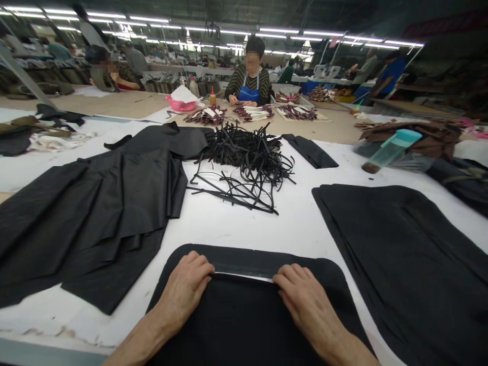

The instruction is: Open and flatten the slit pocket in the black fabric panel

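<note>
A black panel [236, 325] with rounded far corners, like thin leather or coated cloth, lies in front of me on the white table. Across it, below its far border, runs a straight edge with a thin white line. At the left end of that edge, my left hand [190, 277] is closed, fingers curled over and thumb tucked against the black panel. My right hand [299, 284] grips the other end in the same way. Both fingertips hide exactly how the layers meet there. Beyond the panel sits a tangled heap of narrow black strips [244, 152].
Stacked black panels [404, 254] lie to the right, and large folded black sheets [125, 198] to the left. A turquoise-lidded bottle [392, 150] lies tilted at the right. Across the table [290, 223], a person [249, 76] works by bundles of maroon and white pieces [253, 112].
</note>
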A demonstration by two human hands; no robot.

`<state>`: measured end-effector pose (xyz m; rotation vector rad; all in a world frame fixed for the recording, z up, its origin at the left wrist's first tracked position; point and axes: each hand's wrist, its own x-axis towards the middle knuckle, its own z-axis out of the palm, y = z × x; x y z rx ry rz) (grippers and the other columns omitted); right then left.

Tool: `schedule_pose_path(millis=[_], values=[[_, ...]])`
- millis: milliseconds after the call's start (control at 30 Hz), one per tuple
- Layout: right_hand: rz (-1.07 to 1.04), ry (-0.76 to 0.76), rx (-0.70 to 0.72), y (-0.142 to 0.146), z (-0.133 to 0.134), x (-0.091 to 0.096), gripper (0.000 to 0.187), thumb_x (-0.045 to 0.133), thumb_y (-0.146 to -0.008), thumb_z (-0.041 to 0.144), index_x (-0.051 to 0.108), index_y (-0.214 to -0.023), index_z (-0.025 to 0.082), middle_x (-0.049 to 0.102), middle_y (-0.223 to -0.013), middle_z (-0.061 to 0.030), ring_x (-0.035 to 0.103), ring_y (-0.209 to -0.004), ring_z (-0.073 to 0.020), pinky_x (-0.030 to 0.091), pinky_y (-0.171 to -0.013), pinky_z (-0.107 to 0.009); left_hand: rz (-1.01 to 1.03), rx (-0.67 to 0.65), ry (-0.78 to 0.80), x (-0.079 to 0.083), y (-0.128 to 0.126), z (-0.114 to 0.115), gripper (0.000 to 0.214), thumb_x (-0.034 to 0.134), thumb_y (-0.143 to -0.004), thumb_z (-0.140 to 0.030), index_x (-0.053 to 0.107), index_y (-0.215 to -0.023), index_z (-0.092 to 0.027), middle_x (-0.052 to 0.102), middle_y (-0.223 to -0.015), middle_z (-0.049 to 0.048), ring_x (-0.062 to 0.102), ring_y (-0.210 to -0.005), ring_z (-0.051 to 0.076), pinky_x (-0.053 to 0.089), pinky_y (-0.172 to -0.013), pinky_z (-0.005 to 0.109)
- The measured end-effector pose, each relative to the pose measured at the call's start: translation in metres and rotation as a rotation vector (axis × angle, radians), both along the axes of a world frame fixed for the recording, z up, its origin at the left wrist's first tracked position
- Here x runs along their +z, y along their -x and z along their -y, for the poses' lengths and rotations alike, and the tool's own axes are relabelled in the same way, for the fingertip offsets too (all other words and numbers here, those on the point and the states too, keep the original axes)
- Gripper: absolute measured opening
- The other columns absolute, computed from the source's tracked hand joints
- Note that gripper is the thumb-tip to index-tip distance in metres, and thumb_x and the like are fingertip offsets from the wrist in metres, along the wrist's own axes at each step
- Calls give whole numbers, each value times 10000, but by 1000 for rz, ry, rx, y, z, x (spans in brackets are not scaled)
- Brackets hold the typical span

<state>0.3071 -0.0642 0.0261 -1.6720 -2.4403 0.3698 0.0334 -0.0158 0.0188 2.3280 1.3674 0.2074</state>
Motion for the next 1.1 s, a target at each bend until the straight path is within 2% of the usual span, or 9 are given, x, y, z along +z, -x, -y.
schedule_pose_path(millis=[233, 567, 767, 900, 1000, 1100], values=[[-95, 36, 10, 48, -12, -11, 188, 518, -843, 68, 581, -920, 228, 566, -856, -6, 494, -806, -193, 365, -728, -336, 29, 19, -46, -2, -6, 7, 193, 454, -848, -72, 588, -850, -211, 571, -852, 7, 462, -829, 196, 385, -739, 349], [-125, -106, 92, 52, -10, -24, 177, 451, -900, 100, 596, -882, 199, 537, -814, -27, 463, -745, -180, 363, -665, -309, 99, -62, -184, -13, -2, 8, 249, 384, -896, -90, 597, -810, -184, 545, -813, 27, 460, -788, 179, 411, -695, 310], [-86, -156, 181, 50, -8, -28, 104, 499, -882, 111, 572, -892, 183, 539, -841, -33, 456, -764, -187, 364, -677, -317, 87, -213, -238, -19, 5, 7, 206, 393, -902, -104, 584, -853, -163, 547, -836, 39, 453, -778, 180, 406, -696, 309], [-35, -185, 253, 48, -6, -30, 96, 501, -876, 109, 560, -921, 169, 538, -850, -38, 452, -751, -185, 356, -664, -321, 29, -336, -264, -14, 9, 6, 150, 420, -894, -112, 565, -878, -151, 547, -841, 40, 450, -767, 181, 405, -686, 307], [24, -226, 295, 49, -7, -29, 195, 522, -856, 93, 550, -1036, 164, 535, -847, -35, 450, -744, -185, 347, -655, -324, -97, -446, -316, -8, 8, 4, 117, 448, -883, -120, 549, -936, -144, 548, -849, 43, 450, -752, 184, 404, -673, 314], [106, -228, 322, 52, -8, -25, 341, 585, -816, 98, 511, -1140, 174, 534, -867, -30, 455, -757, -190, 346, -663, -328, -206, -526, -355, -4, 6, 3, 176, 474, -865, -127, 530, -1031, -147, 550, -863, 44, 460, -763, 193, 406, -689, 330]])
